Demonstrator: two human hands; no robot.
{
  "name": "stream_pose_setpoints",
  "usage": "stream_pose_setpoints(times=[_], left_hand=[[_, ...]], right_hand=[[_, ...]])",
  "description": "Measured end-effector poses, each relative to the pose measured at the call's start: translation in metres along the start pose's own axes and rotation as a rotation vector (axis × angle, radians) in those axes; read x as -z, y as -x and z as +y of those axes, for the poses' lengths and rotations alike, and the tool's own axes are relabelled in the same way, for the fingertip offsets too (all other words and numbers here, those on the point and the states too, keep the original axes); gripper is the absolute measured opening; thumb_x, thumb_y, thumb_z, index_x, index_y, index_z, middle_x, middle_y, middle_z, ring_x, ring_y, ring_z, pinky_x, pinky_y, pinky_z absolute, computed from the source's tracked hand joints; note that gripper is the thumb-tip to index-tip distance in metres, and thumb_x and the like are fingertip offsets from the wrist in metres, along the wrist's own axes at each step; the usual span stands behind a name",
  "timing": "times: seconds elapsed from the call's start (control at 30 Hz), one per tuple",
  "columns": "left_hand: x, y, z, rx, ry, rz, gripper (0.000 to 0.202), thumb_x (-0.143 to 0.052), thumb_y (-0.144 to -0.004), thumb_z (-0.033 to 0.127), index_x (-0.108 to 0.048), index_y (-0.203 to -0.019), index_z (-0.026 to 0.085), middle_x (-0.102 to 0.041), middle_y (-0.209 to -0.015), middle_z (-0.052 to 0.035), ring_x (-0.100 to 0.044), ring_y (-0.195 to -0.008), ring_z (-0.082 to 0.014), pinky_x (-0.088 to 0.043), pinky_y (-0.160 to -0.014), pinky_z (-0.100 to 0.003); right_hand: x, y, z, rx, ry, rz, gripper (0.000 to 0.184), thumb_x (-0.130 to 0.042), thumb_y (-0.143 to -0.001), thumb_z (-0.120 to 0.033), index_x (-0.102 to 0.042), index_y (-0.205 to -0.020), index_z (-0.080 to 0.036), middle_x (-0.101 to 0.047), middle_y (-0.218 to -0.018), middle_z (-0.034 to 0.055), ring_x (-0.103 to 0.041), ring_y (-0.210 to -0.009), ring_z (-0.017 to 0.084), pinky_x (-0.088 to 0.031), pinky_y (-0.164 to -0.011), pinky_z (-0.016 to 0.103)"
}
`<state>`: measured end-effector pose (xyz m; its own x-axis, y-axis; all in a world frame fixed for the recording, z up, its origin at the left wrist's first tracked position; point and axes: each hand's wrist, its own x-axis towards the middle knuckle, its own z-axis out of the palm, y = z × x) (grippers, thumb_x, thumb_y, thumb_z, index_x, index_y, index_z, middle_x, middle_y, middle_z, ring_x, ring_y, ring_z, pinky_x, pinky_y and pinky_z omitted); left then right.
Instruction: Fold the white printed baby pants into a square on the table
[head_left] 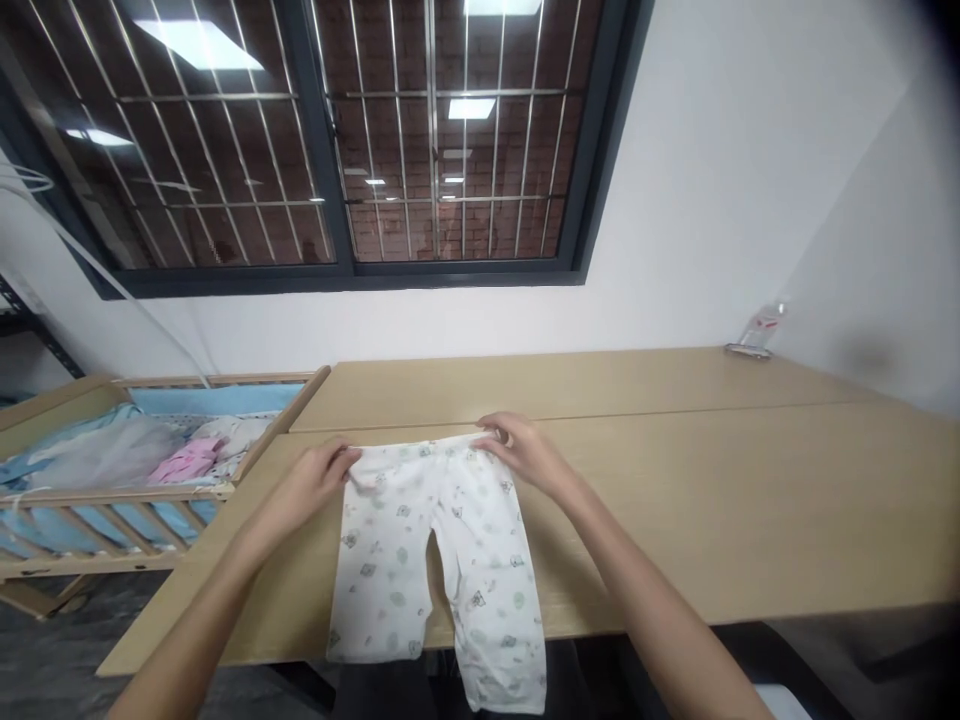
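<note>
A small pair of white pants (405, 545) with a grey and green print is spread out in front of me, waistband away from me. My left hand (324, 475) pinches the left corner of the waistband. At the right end of the waistband, my right hand (519, 448) grips the cloth between thumb and fingers. The legs run toward me over the near edge of the wooden table (697, 500), and the right leg hangs lower than the left one.
On the left stands a wooden crib (112, 515) with blue lining, a pink cloth (189, 459) and other fabrics inside. A clear plastic bottle (763, 325) stands in the far right corner beside a flat object (748, 351). A barred window (450, 150) is above the table.
</note>
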<state>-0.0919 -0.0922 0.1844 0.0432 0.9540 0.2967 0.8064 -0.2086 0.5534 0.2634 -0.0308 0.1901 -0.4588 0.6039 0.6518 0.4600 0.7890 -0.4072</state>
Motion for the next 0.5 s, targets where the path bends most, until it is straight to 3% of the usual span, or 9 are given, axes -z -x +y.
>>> stream_pose_setpoints(times=[0.1,0.2,0.37,0.5], left_hand=[[-0.037,-0.042,-0.016,-0.013,0.023,-0.107,0.042,-0.038,-0.097,0.055,-0.064,-0.090,0.023,-0.074,-0.091,-0.0055,-0.067,-0.087,-0.0243,-0.049,-0.080,-0.031],[-0.081,-0.072,-0.032,0.023,0.020,-0.144,0.038,-0.040,-0.097,0.047,-0.067,-0.089,0.021,-0.075,-0.094,-0.0070,-0.067,-0.090,-0.0244,-0.049,-0.082,-0.032],[-0.145,-0.101,-0.054,0.162,-0.040,-0.108,0.028,-0.046,-0.098,0.031,-0.069,-0.105,0.018,-0.075,-0.103,-0.0103,-0.067,-0.099,-0.0233,-0.049,-0.085,-0.031],[-0.175,-0.117,-0.069,0.242,-0.114,-0.074,0.027,-0.056,-0.100,0.039,-0.066,-0.113,0.018,-0.069,-0.113,-0.0087,-0.066,-0.103,-0.0213,-0.053,-0.091,-0.039]], right_hand=[[-0.014,-0.010,0.047,-0.229,-0.017,-0.141,0.016,-0.065,-0.094,-0.034,-0.070,-0.099,-0.019,-0.071,-0.093,0.0055,-0.063,-0.081,0.018,-0.049,-0.076,0.030],[-0.039,-0.011,0.091,-0.374,-0.044,-0.247,0.015,-0.054,-0.095,-0.022,-0.068,-0.095,-0.017,-0.071,-0.089,0.0047,-0.061,-0.079,0.017,-0.046,-0.072,0.027],[-0.084,-0.004,0.142,-0.473,-0.012,-0.230,0.017,-0.050,-0.088,-0.008,-0.066,-0.090,-0.015,-0.069,-0.088,0.0049,-0.060,-0.083,0.017,-0.046,-0.077,0.026],[-0.108,-0.004,0.165,-0.512,0.034,-0.174,0.016,-0.054,-0.084,-0.003,-0.065,-0.084,-0.014,-0.066,-0.093,0.0069,-0.060,-0.087,0.017,-0.048,-0.080,0.026]])
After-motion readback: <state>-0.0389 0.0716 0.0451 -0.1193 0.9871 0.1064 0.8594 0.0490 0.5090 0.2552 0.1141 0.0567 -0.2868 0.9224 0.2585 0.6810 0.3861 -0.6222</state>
